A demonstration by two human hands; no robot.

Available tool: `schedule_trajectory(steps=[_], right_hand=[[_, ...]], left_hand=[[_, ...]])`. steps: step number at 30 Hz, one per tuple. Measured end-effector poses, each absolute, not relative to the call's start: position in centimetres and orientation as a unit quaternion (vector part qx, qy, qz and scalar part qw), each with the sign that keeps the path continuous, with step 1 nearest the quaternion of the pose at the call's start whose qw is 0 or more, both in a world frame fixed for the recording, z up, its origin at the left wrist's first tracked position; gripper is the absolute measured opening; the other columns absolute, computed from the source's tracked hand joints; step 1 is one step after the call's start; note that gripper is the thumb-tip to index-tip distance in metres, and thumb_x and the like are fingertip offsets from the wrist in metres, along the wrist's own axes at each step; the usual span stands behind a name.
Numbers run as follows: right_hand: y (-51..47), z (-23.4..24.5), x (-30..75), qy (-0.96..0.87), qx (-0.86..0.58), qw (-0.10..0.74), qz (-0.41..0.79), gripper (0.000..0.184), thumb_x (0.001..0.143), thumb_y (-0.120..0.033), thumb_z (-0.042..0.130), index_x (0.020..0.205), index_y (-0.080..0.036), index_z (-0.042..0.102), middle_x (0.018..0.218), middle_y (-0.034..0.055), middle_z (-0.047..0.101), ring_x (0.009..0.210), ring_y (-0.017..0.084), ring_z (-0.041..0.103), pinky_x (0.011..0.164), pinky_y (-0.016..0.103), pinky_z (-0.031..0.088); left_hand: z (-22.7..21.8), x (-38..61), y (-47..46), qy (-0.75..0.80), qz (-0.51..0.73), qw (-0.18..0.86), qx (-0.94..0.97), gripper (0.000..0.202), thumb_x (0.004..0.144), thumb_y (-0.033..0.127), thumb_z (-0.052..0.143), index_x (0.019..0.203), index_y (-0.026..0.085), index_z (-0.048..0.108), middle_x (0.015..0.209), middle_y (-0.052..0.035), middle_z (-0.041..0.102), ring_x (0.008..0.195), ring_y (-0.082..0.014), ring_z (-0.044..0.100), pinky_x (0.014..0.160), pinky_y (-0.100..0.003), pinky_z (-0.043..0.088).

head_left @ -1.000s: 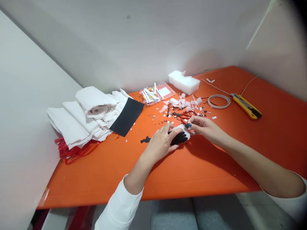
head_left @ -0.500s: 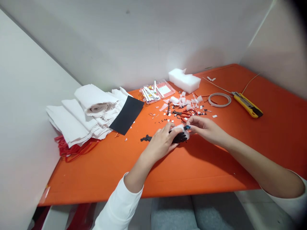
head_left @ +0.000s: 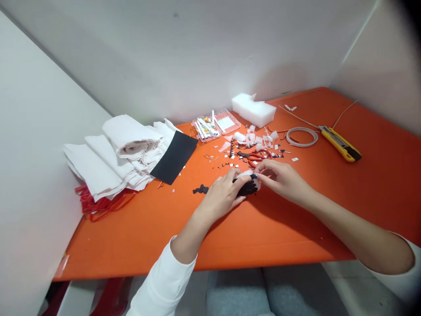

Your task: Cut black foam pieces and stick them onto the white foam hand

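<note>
My left hand [head_left: 223, 191] curls around a small white foam piece [head_left: 246, 174] covered on its near side with overlapping black pieces [head_left: 247, 188], and keeps it just over the orange table. At the foam's right end, my right hand [head_left: 279, 177] has thumb and forefinger closed at a small dark piece [head_left: 254, 176], which touches the foam. Part of the foam is hidden under the left fingers. Left of my left hand lie several loose black cut pieces [head_left: 200, 189].
Red-handled pliers [head_left: 258, 156] lie among foam scraps [head_left: 251, 138] beyond my hands. A white foam block [head_left: 253, 110], an open box of white pens [head_left: 207, 128], a tape ring [head_left: 301, 137] and a yellow utility knife [head_left: 340, 144] are further back. Black sheet [head_left: 174, 158] and white cloths [head_left: 108, 162] lie left.
My right thumb and forefinger have shifted slightly, and the small dark piece between them now sits closer against the foam. My left hand keeps its hold, almost unmoved.
</note>
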State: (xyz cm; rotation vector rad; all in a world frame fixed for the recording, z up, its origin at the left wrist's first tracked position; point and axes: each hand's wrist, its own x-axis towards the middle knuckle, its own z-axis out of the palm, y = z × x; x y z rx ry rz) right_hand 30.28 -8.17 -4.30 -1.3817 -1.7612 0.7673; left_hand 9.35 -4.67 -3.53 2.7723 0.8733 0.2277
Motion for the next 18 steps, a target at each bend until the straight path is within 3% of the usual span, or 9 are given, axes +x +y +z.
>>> schedule_trajectory(steps=[9, 13, 18], right_hand=[[-8.36, -4.87, 29.88, -0.695, -0.576, 0.368, 0.226, 0.005, 0.086, -0.024, 0.052, 0.085, -0.022, 0.057, 0.082, 0.0036, 0.067, 0.064, 0.017, 0.062, 0.063, 0.030, 0.045], [-8.28, -5.07, 29.91, -0.682, -0.582, 0.381, 0.225, 0.006, 0.086, -0.023, 0.052, 0.083, -0.021, 0.057, 0.085, 0.0045, 0.067, 0.072, 0.019, 0.063, 0.068, 0.031, 0.047], [-8.17, -5.09, 30.10, -0.683, -0.581, 0.383, 0.222, 0.005, 0.086, -0.023, 0.052, 0.084, -0.022, 0.056, 0.084, 0.0049, 0.065, 0.074, 0.019, 0.063, 0.069, 0.032, 0.050]], left_hand=[[-3.44, 9.50, -4.76, 0.301, 0.069, 0.104, 0.945, 0.049, 0.084, 0.027, 0.060, 0.127, 0.028, 0.036, 0.125, -0.0095, 0.050, 0.091, -0.0230, 0.062, 0.074, -0.034, 0.050], [-3.97, 9.61, -4.89, 0.324, 0.125, 0.124, 0.930, 0.061, 0.081, 0.030, 0.066, 0.129, 0.020, 0.030, 0.122, -0.0137, 0.056, 0.101, -0.0284, 0.062, 0.079, -0.039, 0.050], [-3.88, 9.77, -5.06, 0.339, 0.137, 0.117, 0.923, 0.056, 0.081, 0.031, 0.066, 0.126, 0.018, 0.036, 0.121, -0.0131, 0.059, 0.106, -0.0303, 0.060, 0.087, -0.044, 0.048]])
